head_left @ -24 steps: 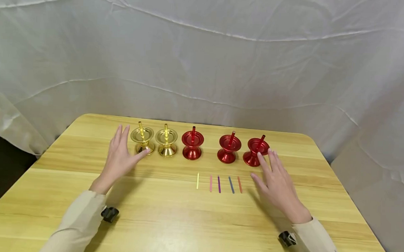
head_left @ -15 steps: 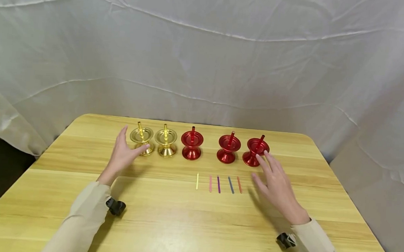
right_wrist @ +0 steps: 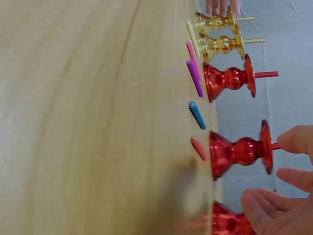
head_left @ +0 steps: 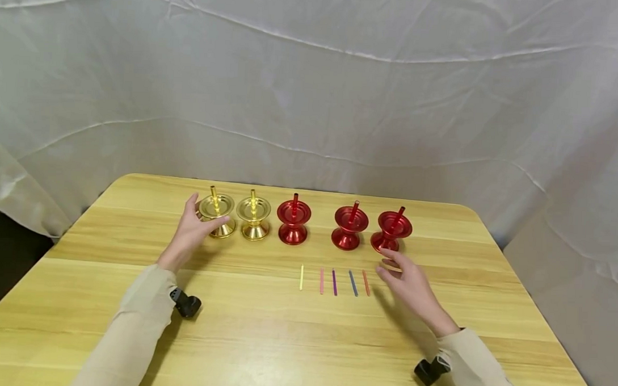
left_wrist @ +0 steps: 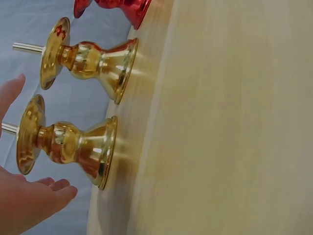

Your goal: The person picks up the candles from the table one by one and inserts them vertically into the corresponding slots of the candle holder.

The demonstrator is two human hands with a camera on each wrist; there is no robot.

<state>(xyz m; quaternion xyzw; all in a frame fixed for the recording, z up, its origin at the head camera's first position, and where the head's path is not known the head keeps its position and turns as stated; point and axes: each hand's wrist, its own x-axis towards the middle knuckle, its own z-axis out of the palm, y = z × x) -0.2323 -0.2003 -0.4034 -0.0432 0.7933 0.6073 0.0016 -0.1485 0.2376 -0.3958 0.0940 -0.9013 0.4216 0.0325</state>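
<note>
My left hand [head_left: 187,234] is beside the leftmost gold candle holder [head_left: 223,230], thumb on one side and fingers on the other. In the left wrist view a gap shows between this hand and that holder. A second gold candle holder [head_left: 255,231] stands to its right. Over the table, in front of the rightmost red candle holder [head_left: 381,241], my right hand [head_left: 413,287] hovers with bent fingers and nothing in them. Nearest to it lies an orange-red candle [head_left: 366,283], followed leftward by blue [head_left: 353,283], purple [head_left: 334,283], pink [head_left: 322,281] and yellow [head_left: 301,278] thin candles.
Two more red candle holders stand in the same row, one in the middle [head_left: 293,233] and one to its right [head_left: 346,238]. The wooden table [head_left: 283,340] has a rounded back edge. Behind it hangs a pale grey curtain [head_left: 312,102].
My left hand has moved right, closer to the leftmost gold holder. My right hand has drawn down and left from the rightmost red holder, its fingers bending more. Holders and candles have stayed put.
</note>
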